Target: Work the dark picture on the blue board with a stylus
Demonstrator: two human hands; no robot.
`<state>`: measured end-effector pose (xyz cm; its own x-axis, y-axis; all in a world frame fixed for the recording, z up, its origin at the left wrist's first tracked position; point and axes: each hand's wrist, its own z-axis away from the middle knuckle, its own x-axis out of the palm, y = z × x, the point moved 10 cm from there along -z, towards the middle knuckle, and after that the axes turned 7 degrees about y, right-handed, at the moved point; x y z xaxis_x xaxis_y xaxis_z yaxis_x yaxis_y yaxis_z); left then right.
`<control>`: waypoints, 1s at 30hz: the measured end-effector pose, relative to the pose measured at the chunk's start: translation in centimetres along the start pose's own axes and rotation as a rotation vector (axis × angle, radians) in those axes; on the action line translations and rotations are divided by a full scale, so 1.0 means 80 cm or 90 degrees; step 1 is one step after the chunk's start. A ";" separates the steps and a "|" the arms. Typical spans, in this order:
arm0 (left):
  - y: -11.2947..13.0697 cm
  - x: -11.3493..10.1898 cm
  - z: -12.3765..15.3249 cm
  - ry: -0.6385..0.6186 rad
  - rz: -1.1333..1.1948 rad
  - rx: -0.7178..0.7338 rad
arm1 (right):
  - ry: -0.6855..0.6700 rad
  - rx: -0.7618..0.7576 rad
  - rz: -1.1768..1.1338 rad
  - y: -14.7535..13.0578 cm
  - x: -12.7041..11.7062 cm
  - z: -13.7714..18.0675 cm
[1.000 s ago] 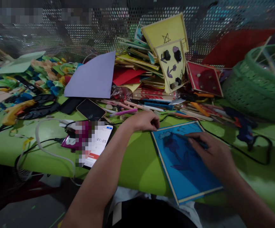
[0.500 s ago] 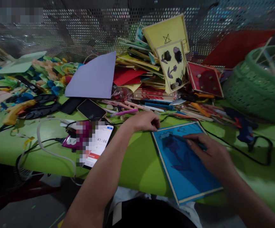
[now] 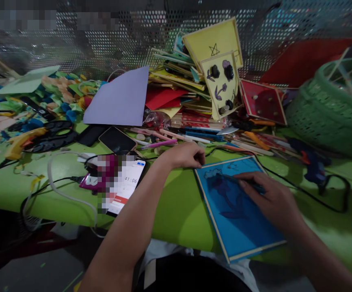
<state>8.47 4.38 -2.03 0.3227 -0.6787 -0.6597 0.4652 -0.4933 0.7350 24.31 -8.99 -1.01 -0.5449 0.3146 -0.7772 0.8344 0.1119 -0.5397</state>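
Note:
My right hand [image 3: 270, 198] is closed round a dark pen [image 3: 256, 185]. Its tip touches the upper left of a blue sheet [image 3: 258, 229] edged with thin wooden strips, at an outlined cloud above a dark-coloured flower drawing [image 3: 229, 198]. The hand hides much of the sheet's right side. My left hand [image 3: 188, 155] rests with curled fingers at the sheet's top left corner. Its fingertips touch or nearly touch the wooden edge, and nothing shows inside them.
Left of my forearm lie a lit phone [image 3: 128, 182] and white and black cables. Behind are pens, a dark phone [image 3: 117, 140], a lilac sheet [image 3: 121, 99] and stacked framed cards. A green basket [image 3: 328, 109] and a dark glue gun [image 3: 311, 160] stand right.
The pen tip has shifted very slightly at the cloud outline, with a small movement of my right hand. My left hand and the framed sheet stay in place.

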 end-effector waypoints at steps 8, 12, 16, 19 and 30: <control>-0.002 0.000 0.000 0.000 0.002 0.004 | 0.010 0.006 -0.002 0.005 -0.001 0.002; -0.001 0.000 0.001 0.001 0.004 0.001 | -0.002 0.002 -0.008 0.003 0.002 0.002; 0.001 0.000 0.000 -0.001 -0.001 0.007 | 0.006 0.012 -0.007 0.003 -0.001 0.000; 0.001 -0.002 0.000 0.006 -0.001 0.009 | -0.011 -0.002 -0.014 0.000 0.003 0.000; 0.000 -0.001 0.000 0.006 0.000 0.002 | 0.004 0.001 -0.005 0.001 0.001 -0.001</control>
<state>8.42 4.40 -2.01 0.3304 -0.6732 -0.6616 0.4633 -0.4950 0.7350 24.32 -8.88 -1.10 -0.5504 0.3200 -0.7711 0.8302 0.1121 -0.5461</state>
